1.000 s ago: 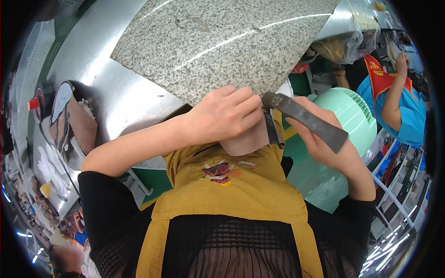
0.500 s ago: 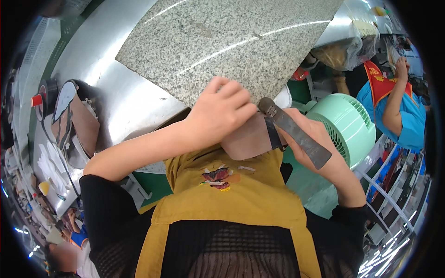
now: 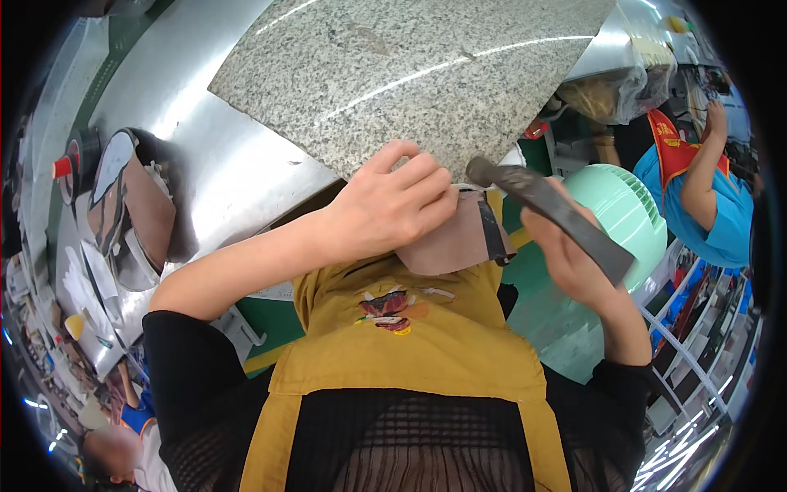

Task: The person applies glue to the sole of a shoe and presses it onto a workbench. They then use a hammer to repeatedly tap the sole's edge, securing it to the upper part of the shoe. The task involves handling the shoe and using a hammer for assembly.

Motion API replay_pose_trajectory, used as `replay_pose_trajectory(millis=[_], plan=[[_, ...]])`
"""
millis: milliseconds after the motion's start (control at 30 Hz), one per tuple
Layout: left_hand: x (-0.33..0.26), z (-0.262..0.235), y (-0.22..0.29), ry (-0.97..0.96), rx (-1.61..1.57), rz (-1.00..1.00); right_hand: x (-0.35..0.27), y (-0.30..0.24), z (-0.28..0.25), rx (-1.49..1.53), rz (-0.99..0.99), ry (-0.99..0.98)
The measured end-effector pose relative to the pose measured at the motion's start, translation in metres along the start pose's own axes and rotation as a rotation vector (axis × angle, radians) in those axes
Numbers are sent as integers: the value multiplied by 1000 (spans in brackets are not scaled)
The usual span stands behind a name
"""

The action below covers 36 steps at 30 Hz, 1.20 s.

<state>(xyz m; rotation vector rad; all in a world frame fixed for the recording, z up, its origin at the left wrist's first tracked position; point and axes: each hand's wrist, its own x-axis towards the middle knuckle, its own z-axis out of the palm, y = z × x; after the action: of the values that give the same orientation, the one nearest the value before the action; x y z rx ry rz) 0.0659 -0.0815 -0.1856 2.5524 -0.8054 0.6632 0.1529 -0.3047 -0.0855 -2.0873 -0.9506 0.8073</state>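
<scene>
My left hand (image 3: 392,201) is closed on a brownish-pink leather piece (image 3: 449,238) at the near edge of a speckled granite slab (image 3: 410,90). A black strip (image 3: 493,231) runs along the piece's right side, and its lower part hangs over my yellow apron (image 3: 393,348). To the right, my right hand (image 3: 566,250) is wrapped round a hammer; its long, dark metal head (image 3: 561,209) is raised, apart from the leather. The hammer's handle is mostly hidden by the hand.
The slab rests on a shiny metal table (image 3: 234,160). Leather pieces (image 3: 146,209) and a black roll with a red end (image 3: 75,168) stand at the left. A mint-green fan (image 3: 619,221) is close by my right hand. A co-worker in blue (image 3: 705,197) is at the far right.
The hammer and my right hand have moved right, away from the leather, uncovering its black strip. My left hand stays nearly in place on the piece.
</scene>
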Motion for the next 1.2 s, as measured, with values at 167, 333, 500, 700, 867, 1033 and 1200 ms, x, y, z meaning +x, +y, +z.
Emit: replay_pose_trajectory(millis=[167, 333, 500, 700, 867, 1033, 1200], plan=[[1, 0, 0, -4, 23, -5, 2, 10, 14, -156, -62, -71], [-3, -1, 3, -2, 64, -2, 6, -10, 3, -51, -18, -53], [0, -8, 1, -47, -92, -189, 7, 10, 16, -198, -104, -73], [-7, -16, 1, -91, -78, -117, 7, 10, 12, -140, -157, -12], [-8, -13, 3, -39, -43, -95, 7, 1, 10, -179, -121, -109], [-11, -11, 3, -29, -27, -109, 9, -5, 7, -192, -153, -84], [-10, -15, 6, -62, -26, -215, 10, 2, 20, -291, -89, -212]])
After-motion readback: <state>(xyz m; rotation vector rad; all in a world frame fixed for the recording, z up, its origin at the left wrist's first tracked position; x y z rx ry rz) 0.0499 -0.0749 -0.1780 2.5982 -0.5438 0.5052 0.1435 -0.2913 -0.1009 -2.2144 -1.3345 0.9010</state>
